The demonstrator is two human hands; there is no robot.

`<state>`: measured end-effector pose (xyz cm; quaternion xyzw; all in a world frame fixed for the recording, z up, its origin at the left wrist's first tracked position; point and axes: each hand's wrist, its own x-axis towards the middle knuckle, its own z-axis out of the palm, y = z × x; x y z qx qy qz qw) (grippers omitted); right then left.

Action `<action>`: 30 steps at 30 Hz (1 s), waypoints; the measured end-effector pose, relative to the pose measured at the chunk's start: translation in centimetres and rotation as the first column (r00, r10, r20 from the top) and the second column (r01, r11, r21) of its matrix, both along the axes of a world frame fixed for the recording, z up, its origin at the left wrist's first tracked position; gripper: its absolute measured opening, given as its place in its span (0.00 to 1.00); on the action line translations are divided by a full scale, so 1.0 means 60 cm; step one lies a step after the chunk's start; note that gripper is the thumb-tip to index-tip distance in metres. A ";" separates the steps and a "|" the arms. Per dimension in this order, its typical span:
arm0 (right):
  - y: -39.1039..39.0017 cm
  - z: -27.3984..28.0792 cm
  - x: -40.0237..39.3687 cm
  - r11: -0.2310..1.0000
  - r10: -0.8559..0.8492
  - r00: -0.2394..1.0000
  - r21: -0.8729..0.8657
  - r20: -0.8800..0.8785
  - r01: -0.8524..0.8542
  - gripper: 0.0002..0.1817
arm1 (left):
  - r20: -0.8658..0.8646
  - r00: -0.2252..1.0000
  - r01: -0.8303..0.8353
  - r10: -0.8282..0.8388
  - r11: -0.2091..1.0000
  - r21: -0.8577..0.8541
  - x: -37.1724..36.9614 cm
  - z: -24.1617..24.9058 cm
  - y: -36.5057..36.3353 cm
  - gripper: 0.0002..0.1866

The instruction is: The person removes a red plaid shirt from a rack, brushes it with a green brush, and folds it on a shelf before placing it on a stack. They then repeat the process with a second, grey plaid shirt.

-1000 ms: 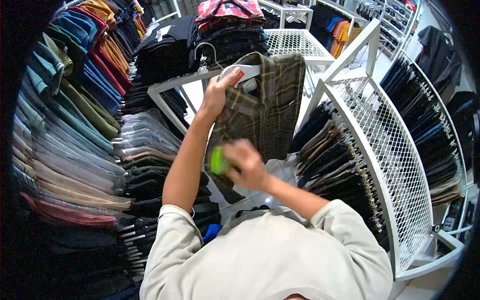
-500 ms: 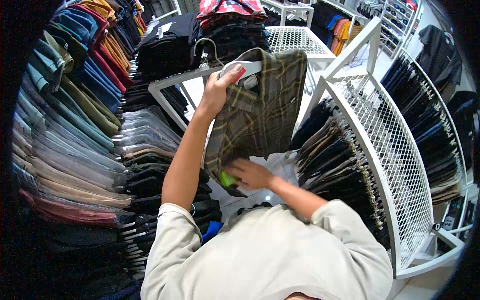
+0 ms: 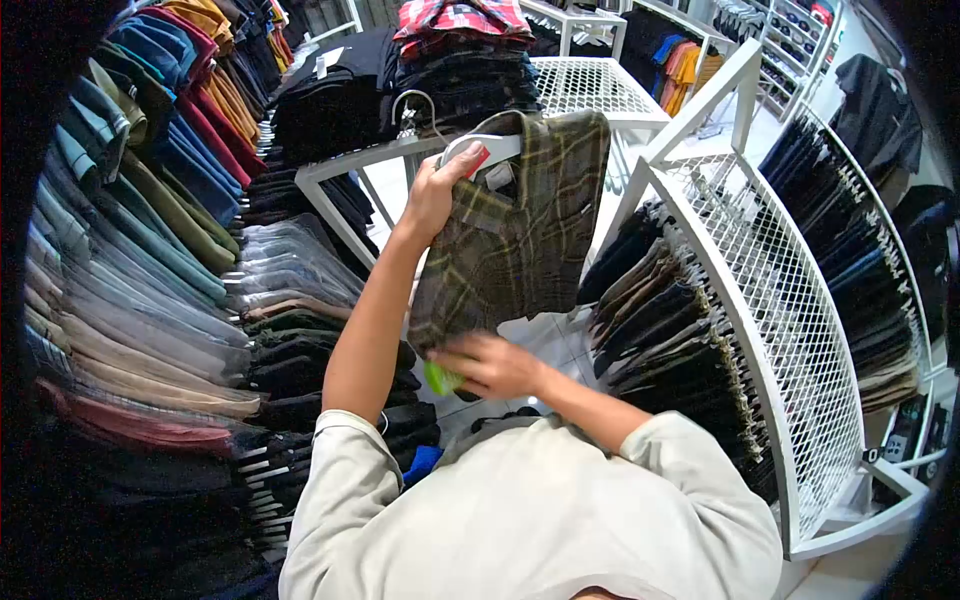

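Note:
My left hand (image 3: 432,200) grips the white hanger (image 3: 506,146) at its shoulder, near a small red tag (image 3: 478,160). From the hanger drapes a dark olive-brown plaid shirt (image 3: 520,235), its collar at the top and a pale neck label showing inside. The metal hook (image 3: 416,97) points up, free of any rail. At the shirt's lower edge is my right hand (image 3: 495,367), slightly blurred, with its fingers closed on a small bright green object (image 3: 441,378) whose kind I cannot make out.
Hanging trousers and other garments (image 3: 160,290) crowd the left. Folded dark clothes (image 3: 335,95) and a red checked shirt (image 3: 462,16) are stacked ahead. On the right stands a white mesh-topped rack (image 3: 790,300) with trousers (image 3: 670,340) hanging below.
My right hand and the green object have shifted slightly left and down along the shirt's lower edge. The shirt hangs a little lower; my left hand keeps its grip.

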<state>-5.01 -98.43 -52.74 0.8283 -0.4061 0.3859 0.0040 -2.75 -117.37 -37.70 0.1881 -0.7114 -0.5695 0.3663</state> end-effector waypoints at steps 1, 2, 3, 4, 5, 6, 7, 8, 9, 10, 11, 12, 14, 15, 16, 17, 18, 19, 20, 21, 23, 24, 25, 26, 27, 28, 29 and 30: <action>0.001 -0.001 -0.010 1.000 0.005 1.000 -0.004 0.001 -0.005 0.35 | 0.001 1.000 -0.005 0.005 1.000 -0.004 0.004 0.002 -0.002 0.27; 0.001 -0.003 -0.021 0.989 -0.080 0.988 -0.115 0.131 0.095 0.34 | -0.001 1.000 0.011 -0.011 1.000 0.020 0.009 0.002 -0.001 0.27; -0.002 0.014 -0.031 0.956 -0.150 0.953 -0.208 0.265 0.208 0.34 | -0.006 1.000 0.029 -0.028 0.999 0.046 0.011 0.002 0.002 0.27; -0.021 0.043 -0.053 0.906 -0.200 0.908 -0.283 0.369 0.314 0.35 | -0.003 0.999 0.032 -0.032 0.998 0.051 0.008 -0.005 0.000 0.27; -0.035 0.088 -0.076 0.829 -0.307 0.875 -0.346 0.374 0.438 0.36 | -0.006 1.000 -0.028 0.028 0.999 0.026 0.003 -0.017 -0.001 0.27; -0.053 0.116 -0.093 0.754 -0.406 0.808 -0.344 0.427 0.560 0.35 | -0.014 0.996 -0.087 0.087 0.996 -0.001 -0.003 -0.023 0.000 0.26; -0.069 0.132 -0.102 0.729 -0.454 0.732 -0.261 0.508 0.633 0.34 | -0.014 0.997 -0.080 0.080 0.997 0.001 -0.005 -0.015 0.009 0.26; -0.083 0.129 -0.100 0.706 -0.449 0.709 -0.271 0.543 0.655 0.34 | -0.007 1.000 -0.011 0.011 1.000 -0.001 -0.006 -0.005 0.018 0.26; -0.098 0.117 -0.096 0.682 -0.440 0.685 -0.280 0.580 0.675 0.35 | 0.001 0.998 0.057 -0.057 0.998 -0.005 -0.006 0.002 0.023 0.27; -0.094 0.082 -0.077 0.785 -0.378 0.775 -0.268 0.506 0.558 0.36 | -0.022 0.997 0.079 -0.079 0.997 -0.010 -0.013 -0.013 0.003 0.28; -0.075 0.040 -0.050 0.871 -0.296 0.853 -0.245 0.429 0.425 0.37 | -0.027 0.997 0.077 -0.078 0.997 -0.015 -0.007 -0.006 0.003 0.28; -0.048 0.014 -0.026 0.960 -0.198 0.936 -0.137 0.292 0.246 0.38 | 0.002 1.000 0.016 -0.016 0.999 -0.029 0.003 0.003 0.009 0.28; -0.009 -0.013 -0.002 0.997 -0.060 0.984 -0.033 0.168 0.066 0.39 | -0.005 0.999 -0.037 0.037 0.998 -0.043 0.011 -0.001 0.007 0.28; 0.000 -0.017 0.002 0.996 -0.051 0.983 -0.065 0.174 0.064 0.39 | -0.003 0.999 -0.042 0.041 0.998 -0.044 0.015 -0.002 0.005 0.28; -0.008 0.003 -0.002 0.969 -0.131 0.954 -0.169 0.268 0.180 0.39 | 0.042 0.999 -0.012 0.008 0.996 0.088 0.019 -0.005 0.006 0.28; -0.031 0.025 -0.019 0.909 -0.141 0.906 -0.312 0.398 0.278 0.40 | 0.083 0.996 0.015 -0.034 0.975 0.221 0.023 -0.009 0.007 0.28; -0.041 0.057 -0.037 0.828 -0.315 0.847 -0.311 0.429 0.466 0.34 | 0.096 0.995 0.001 -0.017 0.986 0.165 0.023 -0.019 0.008 0.27; -0.053 0.084 -0.051 0.750 -0.432 0.750 -0.262 0.501 0.607 0.38 | 0.099 0.994 0.041 -0.053 0.992 0.123 0.022 -0.021 0.013 0.27; -0.068 0.098 -0.068 0.706 -0.486 0.698 -0.234 0.526 0.668 0.42 | 0.107 0.989 0.090 -0.100 0.992 0.092 0.017 -0.033 0.011 0.27; -0.076 0.103 -0.077 0.699 -0.526 0.692 -0.212 0.495 0.683 0.42 | 0.116 0.983 0.139 -0.145 0.989 0.059 0.013 -0.043 0.007 0.26; -0.083 0.052 -0.097 0.745 -0.492 0.730 -0.205 0.474 0.635 0.41 | 0.124 0.984 0.126 -0.131 0.991 0.047 0.022 -0.036 0.020 0.26; -0.082 0.019 -0.108 0.743 -0.492 0.731 -0.209 0.473 0.636 0.41 | 0.129 0.985 0.106 -0.110 0.994 0.037 0.029 -0.030 0.026 0.26; -0.075 -0.017 -0.119 0.680 -0.622 0.650 -0.110 0.437 0.725 0.40 | 0.127 0.988 0.082 -0.085 0.996 0.025 0.032 -0.026 0.026 0.26; -0.063 -0.036 -0.126 0.600 -0.736 0.559 -0.016 0.382 0.800 0.39 | 0.081 0.995 0.057 -0.052 0.996 -0.063 0.034 -0.040 0.014 0.27; -0.044 -0.037 -0.124 0.605 -0.731 0.567 -0.022 0.379 0.796 0.39 | 0.074 0.996 0.050 -0.045 0.997 -0.063 0.045 -0.038 0.012 0.27; -0.024 -0.022 -0.121 0.585 -0.722 0.514 0.012 0.464 0.811 0.38 | 0.144 0.989 0.047 -0.035 0.995 -0.085 0.056 -0.034 0.011 0.28; -0.012 -0.006 -0.120 0.565 -0.708 0.452 0.051 0.543 0.823 0.38 | 0.216 0.976 0.048 -0.024 0.993 -0.105 0.062 -0.031 0.009 0.29; -0.011 0.025 -0.118 0.565 -0.680 0.463 0.004 0.569 0.825 0.37 | 0.197 0.980 0.060 -0.035 0.991 -0.122 0.060 -0.047 0.001 0.28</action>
